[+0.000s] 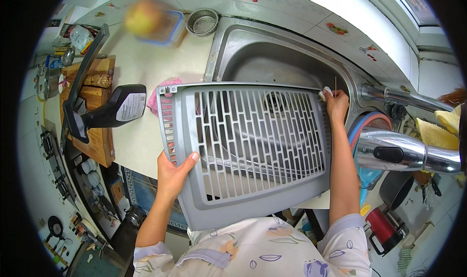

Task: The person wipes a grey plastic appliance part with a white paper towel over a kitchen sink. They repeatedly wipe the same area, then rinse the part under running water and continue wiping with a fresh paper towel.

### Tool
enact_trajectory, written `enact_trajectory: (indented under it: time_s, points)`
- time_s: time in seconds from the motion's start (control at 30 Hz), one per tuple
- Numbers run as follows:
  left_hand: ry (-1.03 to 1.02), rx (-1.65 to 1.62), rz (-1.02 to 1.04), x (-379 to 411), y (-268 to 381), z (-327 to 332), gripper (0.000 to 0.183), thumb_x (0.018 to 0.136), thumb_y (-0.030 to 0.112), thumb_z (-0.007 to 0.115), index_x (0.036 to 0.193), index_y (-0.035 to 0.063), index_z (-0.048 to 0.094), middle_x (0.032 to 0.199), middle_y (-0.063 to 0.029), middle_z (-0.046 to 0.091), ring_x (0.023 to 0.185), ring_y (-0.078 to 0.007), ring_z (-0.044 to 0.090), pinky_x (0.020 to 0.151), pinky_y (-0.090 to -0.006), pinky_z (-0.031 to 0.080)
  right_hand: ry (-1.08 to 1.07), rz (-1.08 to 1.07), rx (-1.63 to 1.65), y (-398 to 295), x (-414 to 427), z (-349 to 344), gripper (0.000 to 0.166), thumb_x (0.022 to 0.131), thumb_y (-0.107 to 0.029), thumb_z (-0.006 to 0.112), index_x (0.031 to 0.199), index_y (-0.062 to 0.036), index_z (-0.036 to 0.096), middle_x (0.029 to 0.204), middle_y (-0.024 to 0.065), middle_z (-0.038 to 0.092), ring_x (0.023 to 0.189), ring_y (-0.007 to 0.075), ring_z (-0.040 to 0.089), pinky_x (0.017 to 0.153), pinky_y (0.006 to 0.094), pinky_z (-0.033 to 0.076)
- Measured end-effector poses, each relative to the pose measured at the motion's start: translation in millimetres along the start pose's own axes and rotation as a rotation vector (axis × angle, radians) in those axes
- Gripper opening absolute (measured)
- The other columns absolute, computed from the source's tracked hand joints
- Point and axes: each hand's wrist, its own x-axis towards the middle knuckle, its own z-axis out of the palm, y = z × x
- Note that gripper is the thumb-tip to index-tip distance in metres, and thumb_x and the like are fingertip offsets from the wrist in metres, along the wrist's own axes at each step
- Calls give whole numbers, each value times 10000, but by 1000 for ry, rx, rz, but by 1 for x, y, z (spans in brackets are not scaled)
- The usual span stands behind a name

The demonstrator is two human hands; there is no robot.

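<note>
A grey plastic grille panel [259,138] with rows of slots is held tilted over the front of the steel sink [270,59]. My left hand [175,173] grips its left edge, with the thumb on the front face and the fingers behind. At the upper right corner, my right hand [336,103] pinches a thin stick [335,81] that points upward. A small white wad [324,92], perhaps tissue or cotton, sits at those fingertips against the panel's edge. The sink drain [275,102] shows through the slots. The lower edge of the panel rests near my shirt.
A chrome faucet [388,151] juts in from the right above stacked basins [368,131]. Left of the panel lie a pink cloth [153,101], a black plastic part [105,111] and wooden chopping boards [104,138]. Behind are a strainer basket [202,22] and a lidded container [171,30].
</note>
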Motion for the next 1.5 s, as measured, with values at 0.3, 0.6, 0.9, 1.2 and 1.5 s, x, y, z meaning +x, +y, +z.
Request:
enact_trajectory:
  time_s: [0.3,0.6,0.9,1.2,1.5]
  points:
    - [-1,-40,13,-3,2,1,346,803,120,713,1077,-28,562,950,-84,644,850,-133,608,780,-273,483,-58,82,-5,11,0,14,331,736,-292,727,798,20,637,771,237,654,779,378,651,713,432,482]
    - [-9,-32,-30,-2,10,-1,340,802,110,711,1076,-30,568,949,-86,650,852,-132,612,781,-273,484,-123,-93,-199,1,-6,-2,240,756,-230,681,794,-2,616,769,219,648,796,416,629,690,446,474]
    - [6,-1,-21,-2,9,-2,343,797,131,720,1065,-25,575,938,-83,654,833,-136,616,765,-275,489,-25,-88,43,11,-23,-15,169,758,-146,673,853,-8,647,748,150,659,680,218,635,639,335,474]
    - [-1,-5,-19,-1,8,-2,349,796,146,725,1063,-22,576,937,-84,652,828,-137,614,762,-280,491,26,-526,-275,8,-31,2,179,767,-44,630,944,-74,638,902,119,582,752,364,613,630,452,492]
    - [3,20,-15,-2,12,-2,353,797,148,723,1071,-17,574,950,-83,649,841,-136,611,779,-289,487,22,-570,-299,11,-27,12,158,731,-33,642,882,-45,598,908,130,583,725,374,612,612,463,493]
